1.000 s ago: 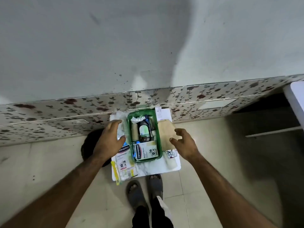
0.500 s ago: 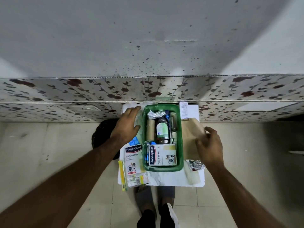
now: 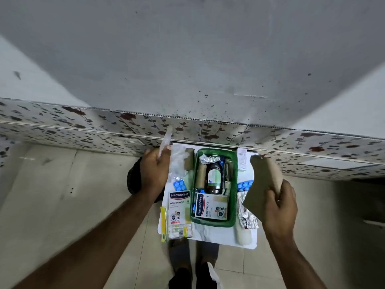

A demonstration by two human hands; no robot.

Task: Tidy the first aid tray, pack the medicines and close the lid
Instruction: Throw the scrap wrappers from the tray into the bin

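A green tray [image 3: 234, 163] sits on a small white table [image 3: 220, 234]. Inside it lie a brown bottle [image 3: 213, 178], a Hansaplast box [image 3: 211, 207], a bandage roll [image 3: 200, 176] and foil strips [image 3: 208, 159]. My left hand [image 3: 154, 172] is shut on a clear plastic piece [image 3: 165, 140], lifted left of the tray. My right hand [image 3: 281, 205] is shut on a tan flat lid [image 3: 260, 184], raised and tilted right of the tray. A second Hansaplast box [image 3: 179, 209], blue pill strips [image 3: 180, 185] and a yellow strip [image 3: 164, 224] lie left of the tray.
Another blue pill strip [image 3: 244, 185], a foil strip [image 3: 248, 217] and a white tube [image 3: 243, 236] lie on the table's right side. A paper slip [image 3: 242, 159] is at the back. A floral-tiled wall base [image 3: 208, 130] runs behind. My feet [image 3: 193, 276] are below.
My left hand has lifted the clear plastic piece off the table. My right hand has raised the tan lid from flat beside the tray, uncovering a blue pill strip under it.
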